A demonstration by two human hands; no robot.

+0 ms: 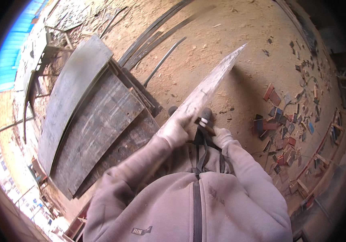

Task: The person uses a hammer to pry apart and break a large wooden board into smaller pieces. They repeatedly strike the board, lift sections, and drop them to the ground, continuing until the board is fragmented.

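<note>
The head camera looks steeply down from above the person's chest, facing forward. Nearest is the pinkish-grey jacket (161, 197); the left hand (177, 132) and right hand (222, 138) lie farther off, the sandy ground (209, 38) farther still (bent by the fisheye toward a dark rim).

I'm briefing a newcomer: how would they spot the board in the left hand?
At the picture's left lies a big stack of dark grey sheets. Right of it, the left hand holds a long board slanting toward upper right. It is whitish, unlike those sheets.
</note>
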